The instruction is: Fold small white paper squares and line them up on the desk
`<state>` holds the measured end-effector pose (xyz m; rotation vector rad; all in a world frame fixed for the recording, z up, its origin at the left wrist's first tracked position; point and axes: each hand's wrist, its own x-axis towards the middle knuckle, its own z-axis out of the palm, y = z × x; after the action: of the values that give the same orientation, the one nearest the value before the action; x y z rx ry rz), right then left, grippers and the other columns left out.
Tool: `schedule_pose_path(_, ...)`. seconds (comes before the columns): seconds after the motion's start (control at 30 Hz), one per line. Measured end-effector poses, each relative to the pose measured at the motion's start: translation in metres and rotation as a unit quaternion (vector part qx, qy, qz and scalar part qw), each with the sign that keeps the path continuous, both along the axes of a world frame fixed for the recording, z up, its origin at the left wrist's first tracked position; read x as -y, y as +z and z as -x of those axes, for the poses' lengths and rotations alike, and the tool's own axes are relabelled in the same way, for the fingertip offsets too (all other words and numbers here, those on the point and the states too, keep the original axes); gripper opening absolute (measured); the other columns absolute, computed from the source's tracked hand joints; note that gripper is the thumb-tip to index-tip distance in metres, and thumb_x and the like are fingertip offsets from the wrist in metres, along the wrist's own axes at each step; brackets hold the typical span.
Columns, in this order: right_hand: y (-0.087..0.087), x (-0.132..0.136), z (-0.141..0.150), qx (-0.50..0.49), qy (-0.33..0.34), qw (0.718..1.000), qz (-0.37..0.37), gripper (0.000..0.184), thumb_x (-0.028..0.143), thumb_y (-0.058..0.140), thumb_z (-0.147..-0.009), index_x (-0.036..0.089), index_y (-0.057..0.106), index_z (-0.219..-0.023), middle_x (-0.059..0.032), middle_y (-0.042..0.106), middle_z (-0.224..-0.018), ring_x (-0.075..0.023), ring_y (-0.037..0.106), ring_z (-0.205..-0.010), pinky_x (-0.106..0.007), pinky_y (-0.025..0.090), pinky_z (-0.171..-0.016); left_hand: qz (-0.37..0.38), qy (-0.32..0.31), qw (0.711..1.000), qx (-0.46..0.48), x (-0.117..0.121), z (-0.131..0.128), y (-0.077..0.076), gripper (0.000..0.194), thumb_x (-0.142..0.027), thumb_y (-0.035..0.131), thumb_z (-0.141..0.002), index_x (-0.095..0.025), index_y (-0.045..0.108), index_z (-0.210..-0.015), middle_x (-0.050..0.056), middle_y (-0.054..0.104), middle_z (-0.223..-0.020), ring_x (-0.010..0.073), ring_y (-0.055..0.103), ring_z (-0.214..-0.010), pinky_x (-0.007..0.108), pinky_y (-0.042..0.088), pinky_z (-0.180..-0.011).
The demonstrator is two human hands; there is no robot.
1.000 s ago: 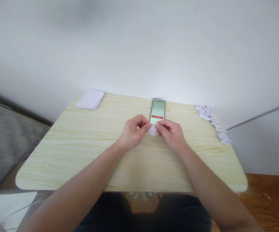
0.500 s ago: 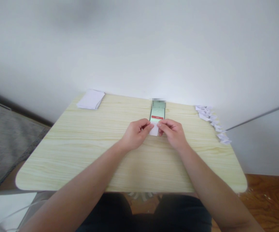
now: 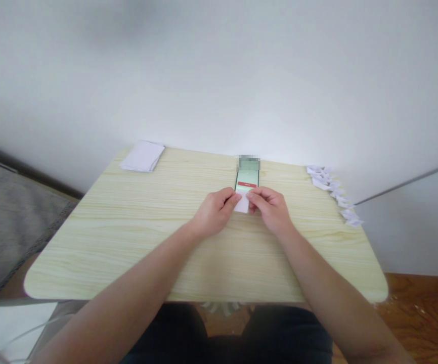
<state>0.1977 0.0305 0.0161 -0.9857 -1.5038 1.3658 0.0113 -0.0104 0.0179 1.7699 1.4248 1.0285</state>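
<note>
A small piece of white paper (image 3: pixel 243 202) is held up between both hands over the middle of the table. My left hand (image 3: pixel 217 210) pinches its left edge between thumb and fingers. On the right edge, the thumb and fingers of my right hand (image 3: pixel 270 206) are closed in the same way. Just beyond the paper lies a smartphone (image 3: pixel 248 178) with a lit green screen and a red bar; its near end is hidden behind the paper and fingers. Whether the paper is folded is too small to tell.
At the table's (image 3: pixel 128 242) back left lies a stack of white paper sheets (image 3: pixel 143 155). Several folded white paper pieces (image 3: pixel 323 179) line the right edge. A pale wall (image 3: pixel 219 76) rises behind the table, and a grey cloth (image 3: pixel 14 222) is at the left.
</note>
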Motion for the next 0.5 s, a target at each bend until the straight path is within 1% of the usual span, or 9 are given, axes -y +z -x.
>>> schedule_pose_path(0.13,0.0011,-0.0014,0.0004,-0.016,-0.012,1.000,0.006,0.020,0.039,0.072,-0.084,0.020,0.071,-0.078,0.0022,0.063,-0.062,-0.0130,0.058,-0.055,-0.027,0.051,-0.056,0.021,-0.020,0.999,0.027,0.0002,-0.0007,-0.0001,0.037,-0.046,0.051,-0.098,-0.019,0.052,-0.074,-0.003,0.045,-0.065,0.0128,0.039,-0.060,0.027,0.028,-0.056)
schedule_pose_path(0.3,0.0026,-0.0038,-0.0015,-0.027,-0.031,0.999,0.011,0.020,0.040,0.074,-0.083,0.020,0.071,-0.079,0.0019,0.063,-0.061,-0.0132,0.057,-0.055,-0.027,0.051,-0.056,0.037,-0.055,0.997,0.034,-0.0003,-0.0012,0.0001,0.037,-0.044,0.052,-0.097,-0.019,0.050,-0.070,-0.003,0.042,-0.063,0.0122,0.038,-0.060,0.027,0.027,-0.055)
schedule_pose_path(0.5,-0.0002,-0.0037,-0.0029,-0.032,-0.025,0.999,0.004,0.019,0.038,0.073,-0.086,0.020,0.072,-0.080,0.0031,0.060,-0.060,-0.0120,0.055,-0.054,-0.026,0.046,-0.055,0.024,-0.050,0.998,0.012,-0.0008,0.0003,-0.0006,0.035,-0.040,0.051,-0.098,-0.019,0.047,-0.070,-0.003,0.042,-0.065,0.0126,0.039,-0.063,0.027,0.028,-0.058)
